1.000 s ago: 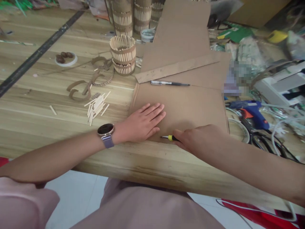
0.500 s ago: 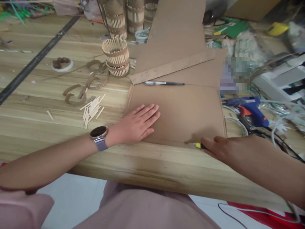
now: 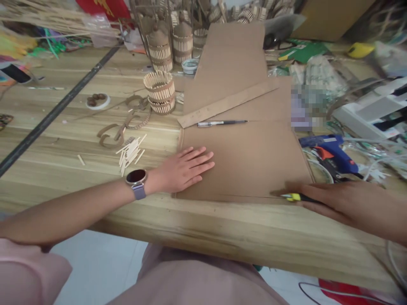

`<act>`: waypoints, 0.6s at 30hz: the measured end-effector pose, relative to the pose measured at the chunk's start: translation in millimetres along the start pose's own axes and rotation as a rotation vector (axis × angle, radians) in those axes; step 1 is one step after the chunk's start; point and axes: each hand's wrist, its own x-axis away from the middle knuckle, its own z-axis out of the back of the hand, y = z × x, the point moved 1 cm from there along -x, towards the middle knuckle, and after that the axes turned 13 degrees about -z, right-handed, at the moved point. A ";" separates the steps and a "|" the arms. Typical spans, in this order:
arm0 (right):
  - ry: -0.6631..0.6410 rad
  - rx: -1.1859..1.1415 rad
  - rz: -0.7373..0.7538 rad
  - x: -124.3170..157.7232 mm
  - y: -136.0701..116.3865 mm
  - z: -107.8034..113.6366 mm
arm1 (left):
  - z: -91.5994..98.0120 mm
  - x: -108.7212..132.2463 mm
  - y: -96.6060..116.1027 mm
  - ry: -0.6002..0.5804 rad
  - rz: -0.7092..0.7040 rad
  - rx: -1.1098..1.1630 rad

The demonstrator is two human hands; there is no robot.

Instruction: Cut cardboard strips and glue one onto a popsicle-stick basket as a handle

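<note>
A brown cardboard sheet (image 3: pixel 254 156) lies flat on the wooden table (image 3: pixel 63 156). My left hand (image 3: pixel 181 169), fingers spread flat, presses on the sheet's near left corner; a watch sits on that wrist. My right hand (image 3: pixel 343 201) is closed on a yellow-tipped craft knife (image 3: pixel 294 197), whose blade rests at the sheet's near right edge. A thin cut line runs along the sheet's near edge, from the left towards the blade.
A cardboard strip (image 3: pixel 229 103) and a pen (image 3: pixel 221 123) lie across the sheet's far side. Small wooden sticks (image 3: pixel 130 152), cardboard curls (image 3: pixel 117 129) and stick baskets (image 3: pixel 159 91) stand to the left. A blue glue gun (image 3: pixel 330 150) and cables lie right.
My right hand has drawn the knife rightwards along the sheet's near edge, from beside my left hand to the near right corner. My left hand has stayed pressed flat.
</note>
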 end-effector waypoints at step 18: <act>-0.039 0.187 0.087 -54.2 -178.4 39.9 | -2.4 -6.0 5.6 0.030 0.005 -0.034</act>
